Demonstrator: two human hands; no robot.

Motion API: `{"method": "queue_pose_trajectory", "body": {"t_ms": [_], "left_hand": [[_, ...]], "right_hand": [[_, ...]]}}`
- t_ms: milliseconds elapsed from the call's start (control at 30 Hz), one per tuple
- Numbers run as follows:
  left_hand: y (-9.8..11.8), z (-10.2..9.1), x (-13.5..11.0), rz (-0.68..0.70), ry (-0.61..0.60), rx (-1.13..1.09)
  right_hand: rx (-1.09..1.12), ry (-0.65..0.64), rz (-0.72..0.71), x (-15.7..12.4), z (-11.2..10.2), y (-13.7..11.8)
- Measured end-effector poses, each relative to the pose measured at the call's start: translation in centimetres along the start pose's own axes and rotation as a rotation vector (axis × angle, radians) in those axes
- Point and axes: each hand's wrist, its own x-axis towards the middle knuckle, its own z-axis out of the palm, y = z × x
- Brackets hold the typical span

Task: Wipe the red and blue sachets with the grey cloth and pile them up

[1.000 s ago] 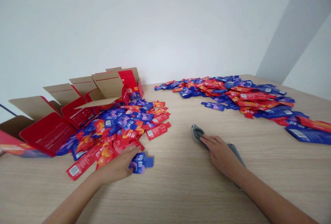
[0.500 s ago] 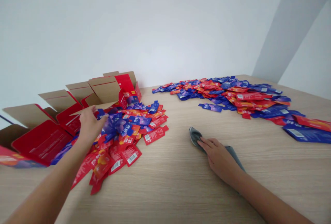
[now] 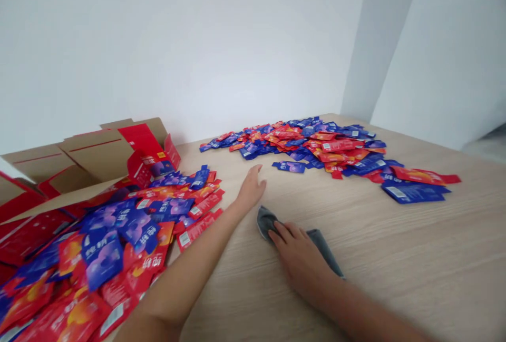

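Note:
My left hand (image 3: 253,189) reaches forward over the middle of the table. Its fingers are apart, and nothing shows in them. Beyond it lies a single blue sachet (image 3: 290,167), apart from my fingertips. With bent fingers, my right hand (image 3: 302,255) grips a dark grey folded cloth (image 3: 266,221) on the tabletop. One end of the cloth pokes out ahead of the fingers, another part out on the right side; the palm hides the middle. Left of my left forearm spreads a heap of red and blue sachets (image 3: 105,257).
Open red cardboard boxes (image 3: 98,155) stand at the left, flaps up. A long pile of red and blue sachets (image 3: 284,134) runs along the back to the right, ending in a few loose ones (image 3: 415,192). The wooden table (image 3: 395,257) meets a white wall (image 3: 237,41).
My left hand has moved right, from the left sachet heap to the middle of the table. My right hand remains on the cloth. The view has turned, shifting the back pile leftward.

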Motion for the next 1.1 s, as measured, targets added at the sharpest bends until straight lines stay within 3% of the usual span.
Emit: {"method": "queue_pose_trajectory", "body": {"t_ms": [100,200,300,433,667,800,967,1033,1100], "left_hand": [[1.3,4.6,4.5,0.058,-0.180,0.123],[1.6,7.7,7.9,0.070,-0.317,0.209],[1.5,9.3,9.7,0.050,-0.346,0.210],[1.3,9.0,9.3,0.011,-0.317,0.203],[-0.1,4.2,4.7,-0.171,-0.218,0.044],[-0.6,0.7,0.7,-0.379,-0.221,-0.161],[1.1,-2.2,-7.7,-0.586,-0.261,-0.551],[2.1,-2.6,-11.4,-0.702,-0.296,-0.858],[3.1,-2.8,-14.5,-0.790,-0.344,-1.067]], "right_hand": [[0.046,0.010,0.000,0.1,0.0,0.1],[0.092,0.007,0.019,0.1,-0.2,0.1],[0.129,-0.006,0.034,0.2,-0.4,0.2],[0.150,-0.007,0.039,0.4,-0.3,0.3],[0.166,0.026,0.036,0.4,0.0,0.6],[0.278,0.194,0.065,0.6,0.5,1.9],[0.489,0.561,0.226,1.1,0.8,4.3],[0.516,0.600,0.193,0.8,0.8,3.9],[0.495,0.512,0.042,0.3,0.8,2.3]]}}
